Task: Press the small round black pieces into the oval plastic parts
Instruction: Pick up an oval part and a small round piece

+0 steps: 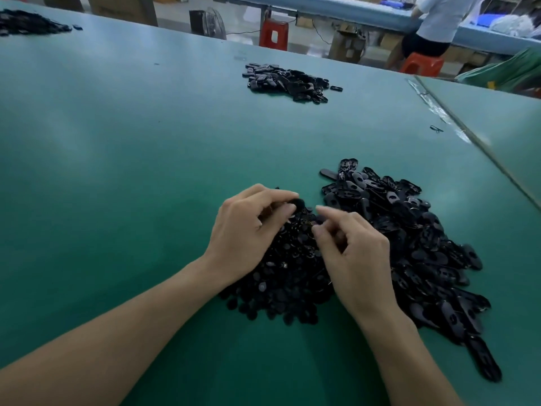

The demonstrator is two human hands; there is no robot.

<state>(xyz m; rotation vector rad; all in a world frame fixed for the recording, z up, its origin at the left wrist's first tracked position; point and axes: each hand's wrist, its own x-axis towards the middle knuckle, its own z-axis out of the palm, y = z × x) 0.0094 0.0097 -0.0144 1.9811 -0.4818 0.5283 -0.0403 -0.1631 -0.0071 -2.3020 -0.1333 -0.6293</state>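
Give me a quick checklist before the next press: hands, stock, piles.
1. Round pieces in reach: ok, the heap lies under both hands.
2. Oval parts in reach: ok, their heap lies just beyond the right hand.
3. Left hand loaded: ok, its fingertips pinch a dark piece. Whether that is round or oval, cannot tell.
4. Right hand loaded: cannot tell, its curled fingertips are blurred against the heap.
5. The two pieces lined up for pressing: cannot tell, the fingers hide any contact.
6. Far pile kept apart from the near heaps: ok.
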